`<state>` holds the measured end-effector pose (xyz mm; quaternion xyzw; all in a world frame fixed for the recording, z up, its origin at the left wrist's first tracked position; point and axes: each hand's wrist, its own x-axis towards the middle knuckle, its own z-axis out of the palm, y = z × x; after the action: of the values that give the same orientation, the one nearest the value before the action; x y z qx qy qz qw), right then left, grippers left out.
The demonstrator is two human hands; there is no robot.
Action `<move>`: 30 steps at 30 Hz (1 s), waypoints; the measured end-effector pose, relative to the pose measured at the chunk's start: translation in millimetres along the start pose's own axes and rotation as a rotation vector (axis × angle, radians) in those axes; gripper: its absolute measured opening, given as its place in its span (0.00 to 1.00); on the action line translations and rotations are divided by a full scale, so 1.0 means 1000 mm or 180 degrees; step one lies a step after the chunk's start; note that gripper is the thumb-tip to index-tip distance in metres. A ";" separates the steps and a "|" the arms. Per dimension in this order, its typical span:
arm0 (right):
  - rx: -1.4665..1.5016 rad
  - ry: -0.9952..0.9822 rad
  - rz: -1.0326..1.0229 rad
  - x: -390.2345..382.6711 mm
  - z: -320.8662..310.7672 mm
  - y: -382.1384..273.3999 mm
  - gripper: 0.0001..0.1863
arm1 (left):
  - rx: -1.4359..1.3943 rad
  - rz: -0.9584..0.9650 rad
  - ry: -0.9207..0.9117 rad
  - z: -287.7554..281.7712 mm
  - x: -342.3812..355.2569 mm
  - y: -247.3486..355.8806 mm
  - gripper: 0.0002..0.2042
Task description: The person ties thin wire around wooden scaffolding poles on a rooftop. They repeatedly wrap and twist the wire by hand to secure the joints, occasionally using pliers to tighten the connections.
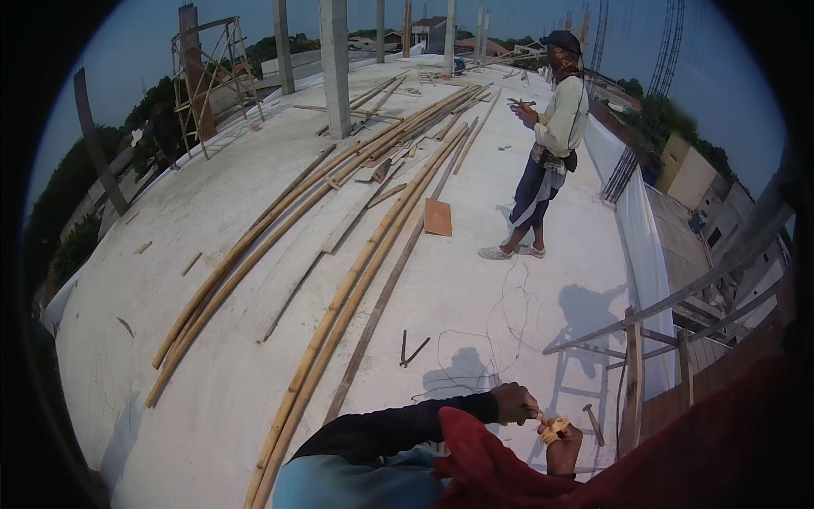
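At the bottom of the view, the person's left hand (515, 402) and right hand (563, 448) meet over a small yellowish object (554, 429), perhaps a scrap of bamboo or crumpled material; it is too small to tell which. The left hand's fingers are pinched together on its upper left end, and the right hand is closed around its lower right part, so the piece runs on a short slant from upper left to lower right between them. A red cloth (483, 465) lies over the right forearm, and a dark sleeve (398, 428) covers the left.

Just right of the hands a hammer (593, 422) lies on the white concrete roof slab (212, 280), its head toward the top of the view. A pair of pincers (410, 349) rests on the slab above the hands, with thin wire (500, 318) looping nearby. Long bamboo poles (356, 280) stretch from the lower left away toward the upper right, alongside a narrow wooden batten (377, 310). A small brown board (437, 217) lies flat farther up. Another person (547, 144) stands well apart near the parapet (640, 237), holding something small in both hands. Concrete columns (335, 68) rise beyond.
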<state>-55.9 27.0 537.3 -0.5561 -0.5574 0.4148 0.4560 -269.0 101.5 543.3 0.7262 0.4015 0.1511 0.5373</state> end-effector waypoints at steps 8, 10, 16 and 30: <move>-0.0522 0.0217 0.0067 -0.061 -0.055 -0.011 0.06 | 0.1114 0.1534 -0.1047 0.048 0.047 0.019 0.09; -0.0060 0.0258 0.0575 -0.074 -0.062 -0.007 0.05 | 0.2075 0.1899 -0.0815 0.067 0.051 0.019 0.09; 0.0314 0.0999 0.0716 -0.096 -0.072 0.015 0.03 | 0.2480 0.1877 -0.0400 0.094 0.063 0.029 0.07; -0.0879 0.2065 -0.0673 -0.084 -0.129 -0.105 0.05 | -0.2824 0.1865 -0.0661 0.030 0.104 0.135 0.20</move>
<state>40.6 -66.5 666.1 -0.6544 -0.4890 0.0883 0.5700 -127.1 145.4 632.2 0.5223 0.0247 0.3771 0.7645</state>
